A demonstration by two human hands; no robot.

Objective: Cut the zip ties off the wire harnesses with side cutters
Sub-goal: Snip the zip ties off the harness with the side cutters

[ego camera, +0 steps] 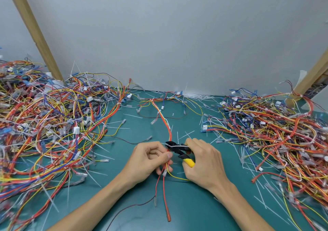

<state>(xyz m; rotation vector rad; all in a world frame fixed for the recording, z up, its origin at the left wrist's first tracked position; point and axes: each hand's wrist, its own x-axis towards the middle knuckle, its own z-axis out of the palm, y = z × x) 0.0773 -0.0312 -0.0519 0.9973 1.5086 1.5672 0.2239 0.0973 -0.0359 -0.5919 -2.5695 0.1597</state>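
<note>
My left hand (150,157) pinches the harness (166,127) mid-table; right hand (204,161) grips cutters (178,148), tips at a tie (174,146). Wires are limp & light, so I hold close beside the tie.

Left grip (150,157) and right grip (204,161) both curled closed, just beside each other, backs upward
</note>
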